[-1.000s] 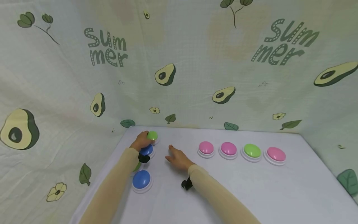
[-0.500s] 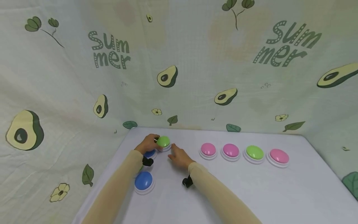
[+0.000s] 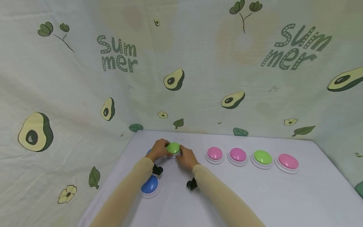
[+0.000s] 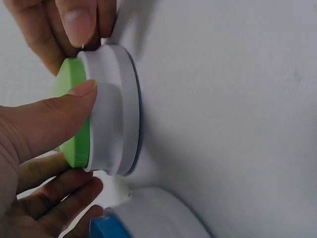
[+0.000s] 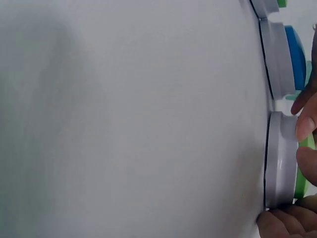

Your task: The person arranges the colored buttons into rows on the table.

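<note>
A green dome push button (image 3: 173, 147) on a round white base sits between my two hands at the back left of the table. My left hand (image 3: 159, 149) grips its left side; in the left wrist view the thumb lies over the white base (image 4: 105, 119) and the fingers go behind. From the right, my right hand (image 3: 188, 158) holds the opposite side, its fingers curled at the base's edge in the right wrist view. Beside the left hand, a blue push button (image 5: 295, 57) stands close by, mostly covered in the head view.
Another blue push button (image 3: 150, 184) stands nearer, beside the left forearm. To the right run a pink button (image 3: 214, 153), a darker pink one (image 3: 238, 155), a green one (image 3: 262, 157) and another pink one (image 3: 288, 161). Patterned cloth (image 3: 198, 94) surrounds the white table (image 3: 255, 195).
My left hand has moved the green push button rightward and slightly nearer, from the back left to my right hand. The right hand has closed in on it. The view has shifted slightly left.
</note>
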`<state>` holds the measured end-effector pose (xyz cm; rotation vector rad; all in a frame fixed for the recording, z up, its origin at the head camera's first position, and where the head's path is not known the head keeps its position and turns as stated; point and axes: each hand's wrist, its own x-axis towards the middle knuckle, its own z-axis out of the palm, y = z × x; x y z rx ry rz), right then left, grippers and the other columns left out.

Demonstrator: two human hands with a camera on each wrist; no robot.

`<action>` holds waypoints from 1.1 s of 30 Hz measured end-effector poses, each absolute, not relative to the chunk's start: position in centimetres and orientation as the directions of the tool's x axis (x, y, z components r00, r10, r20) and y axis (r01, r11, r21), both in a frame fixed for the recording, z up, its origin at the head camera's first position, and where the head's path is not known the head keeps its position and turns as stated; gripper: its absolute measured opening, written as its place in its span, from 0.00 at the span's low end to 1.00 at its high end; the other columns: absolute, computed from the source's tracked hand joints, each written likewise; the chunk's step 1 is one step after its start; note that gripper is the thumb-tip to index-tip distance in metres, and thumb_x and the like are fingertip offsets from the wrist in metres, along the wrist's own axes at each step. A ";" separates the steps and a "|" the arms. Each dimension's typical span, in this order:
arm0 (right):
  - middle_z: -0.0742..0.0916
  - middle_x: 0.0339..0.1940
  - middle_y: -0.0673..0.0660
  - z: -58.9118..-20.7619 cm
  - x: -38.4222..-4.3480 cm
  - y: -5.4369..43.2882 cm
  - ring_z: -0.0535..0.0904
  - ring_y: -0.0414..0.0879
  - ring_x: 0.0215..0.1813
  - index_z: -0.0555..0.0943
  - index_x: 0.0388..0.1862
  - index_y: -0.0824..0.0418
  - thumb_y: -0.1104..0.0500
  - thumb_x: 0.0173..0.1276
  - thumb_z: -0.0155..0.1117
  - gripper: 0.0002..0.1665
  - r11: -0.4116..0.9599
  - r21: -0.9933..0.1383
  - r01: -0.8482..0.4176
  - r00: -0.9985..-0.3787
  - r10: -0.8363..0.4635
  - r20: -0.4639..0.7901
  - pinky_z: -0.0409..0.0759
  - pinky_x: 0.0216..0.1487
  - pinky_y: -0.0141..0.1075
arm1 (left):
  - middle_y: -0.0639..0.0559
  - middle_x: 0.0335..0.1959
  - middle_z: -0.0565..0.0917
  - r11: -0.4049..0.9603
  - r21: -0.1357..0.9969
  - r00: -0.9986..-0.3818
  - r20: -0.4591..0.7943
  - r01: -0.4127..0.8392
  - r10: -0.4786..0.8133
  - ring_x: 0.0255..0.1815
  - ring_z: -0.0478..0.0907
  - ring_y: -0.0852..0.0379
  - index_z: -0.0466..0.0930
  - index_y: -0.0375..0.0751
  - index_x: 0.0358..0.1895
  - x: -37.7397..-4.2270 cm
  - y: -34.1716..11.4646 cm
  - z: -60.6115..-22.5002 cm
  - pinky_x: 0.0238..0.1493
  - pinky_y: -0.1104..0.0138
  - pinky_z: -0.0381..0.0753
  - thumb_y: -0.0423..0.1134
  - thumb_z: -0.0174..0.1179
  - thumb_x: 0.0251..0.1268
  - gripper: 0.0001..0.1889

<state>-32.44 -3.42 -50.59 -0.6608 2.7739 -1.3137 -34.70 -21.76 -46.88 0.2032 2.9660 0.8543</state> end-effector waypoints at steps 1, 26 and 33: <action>0.81 0.67 0.73 -50.7 -32.4 -3.3 0.77 0.66 0.71 0.72 0.70 0.77 0.64 0.71 0.70 0.33 0.564 -0.744 -0.359 -0.920 -0.349 0.180 0.73 0.73 0.55 | 0.40 0.52 0.86 0.833 0.543 -0.992 -0.005 0.102 0.124 0.57 0.81 0.42 0.84 0.27 0.56 -34.4 -21.4 -46.9 0.65 0.50 0.79 0.34 0.84 0.48 0.31; 0.89 0.57 0.67 -50.8 -30.7 -1.1 0.83 0.62 0.62 0.83 0.61 0.73 0.61 0.57 0.84 0.34 0.532 -0.811 -0.243 -0.970 -0.144 0.196 0.78 0.67 0.56 | 0.37 0.60 0.86 0.760 0.645 -0.995 0.018 0.083 0.093 0.63 0.82 0.39 0.82 0.29 0.62 -31.1 -18.8 -47.1 0.67 0.48 0.78 0.33 0.83 0.51 0.33; 0.89 0.55 0.66 -50.3 -29.5 -0.7 0.86 0.59 0.57 0.83 0.61 0.73 0.63 0.56 0.84 0.35 0.532 -0.807 -0.255 -0.967 -0.140 0.213 0.82 0.62 0.53 | 0.37 0.59 0.86 0.737 0.671 -0.997 0.054 0.081 0.060 0.62 0.82 0.38 0.83 0.30 0.62 -29.6 -18.5 -47.2 0.67 0.46 0.78 0.32 0.84 0.48 0.34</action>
